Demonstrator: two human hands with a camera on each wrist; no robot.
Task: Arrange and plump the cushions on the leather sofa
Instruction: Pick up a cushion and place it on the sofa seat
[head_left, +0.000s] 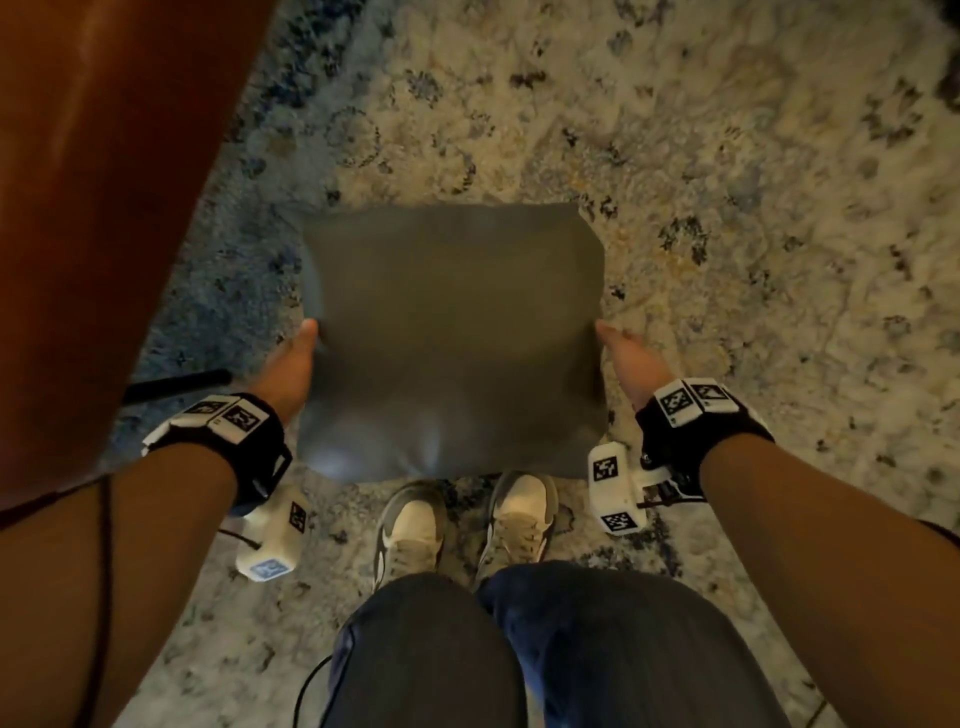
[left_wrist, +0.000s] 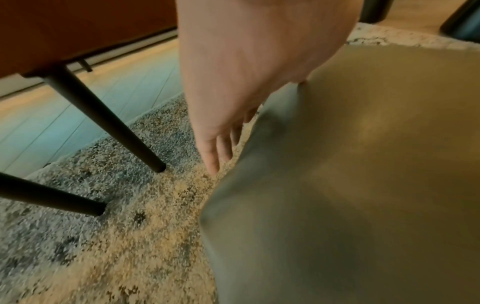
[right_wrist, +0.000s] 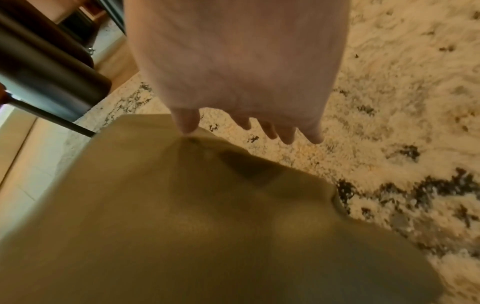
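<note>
A grey-green cushion (head_left: 447, 332) hangs flat between my two hands above the rug, in front of my feet. My left hand (head_left: 291, 364) lies against its left edge with straight fingers. In the left wrist view the left hand (left_wrist: 221, 133) runs along the cushion (left_wrist: 363, 185), thumb side touching its top. My right hand (head_left: 628, 358) presses the right edge. In the right wrist view the right hand (right_wrist: 241, 121) has its thumb on the cushion (right_wrist: 182, 226), fingers spread and straight beyond the edge. The brown leather sofa (head_left: 93, 208) stands at my left.
A patterned cream and blue rug (head_left: 727, 208) covers the floor. My shoes (head_left: 410, 525) sit just below the cushion. Thin dark sofa legs (left_wrist: 103, 117) stand on the rug's edge to the left. Dark furniture (right_wrist: 46, 72) stands beyond the rug at far left.
</note>
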